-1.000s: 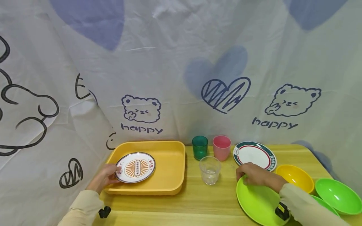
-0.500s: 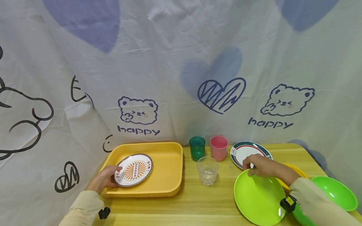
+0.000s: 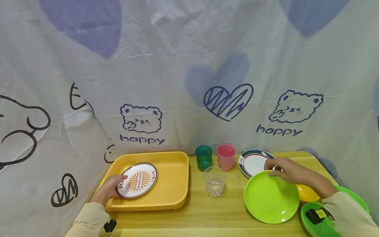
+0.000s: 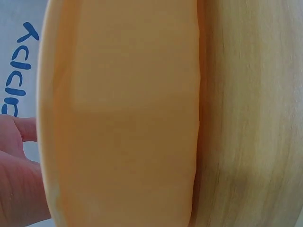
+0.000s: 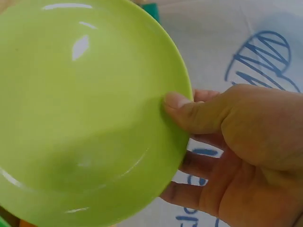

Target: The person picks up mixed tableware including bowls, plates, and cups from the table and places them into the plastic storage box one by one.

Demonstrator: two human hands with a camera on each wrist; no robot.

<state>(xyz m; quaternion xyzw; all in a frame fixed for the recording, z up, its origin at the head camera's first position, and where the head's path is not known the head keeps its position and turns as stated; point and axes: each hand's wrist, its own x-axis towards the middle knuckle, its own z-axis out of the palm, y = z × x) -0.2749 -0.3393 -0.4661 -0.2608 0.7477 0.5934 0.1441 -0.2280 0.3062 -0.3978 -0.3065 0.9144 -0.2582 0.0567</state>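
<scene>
Right hand (image 3: 286,170) is pinching green plate (image 3: 270,199) at twelve o'clock, left hand (image 3: 111,187) white plate (image 3: 138,181) at nine; both are seemingly handling light, stiff, slippery.

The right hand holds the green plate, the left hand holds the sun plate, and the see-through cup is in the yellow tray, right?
No: the see-through cup stands on the table, outside the yellow tray, as the head view shows. The right hand does hold the green plate, and the left hand the sun plate.
</scene>
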